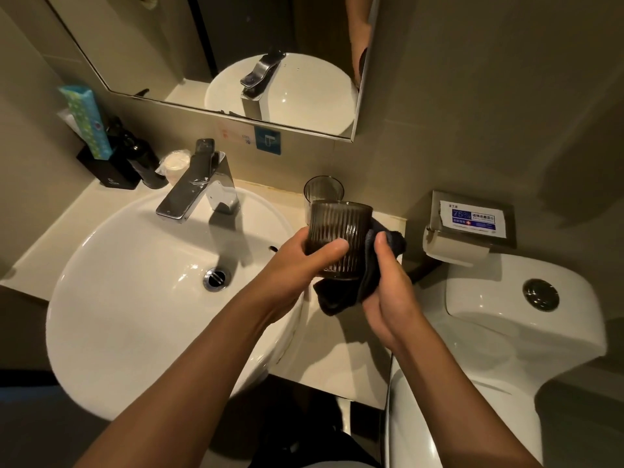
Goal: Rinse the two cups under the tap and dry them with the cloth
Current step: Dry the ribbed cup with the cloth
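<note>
My left hand (300, 256) grips a dark ribbed glass cup (337, 228), held upright above the counter to the right of the basin. My right hand (388, 282) holds a dark cloth (341, 295) pressed against the cup's right side and underside. A second dark cup (322, 190) stands on the counter just behind the held one, close to the wall. The chrome tap (199, 187) sits at the back of the white basin (118, 298); no water is visible running from it.
A black holder with a green tube (87, 123), a dark bottle (145, 160) and a wrapped round item (175, 162) stand at the back left. A toilet (506, 332) and a paper dispenser (472, 224) are on the right. A mirror (236, 62) hangs above.
</note>
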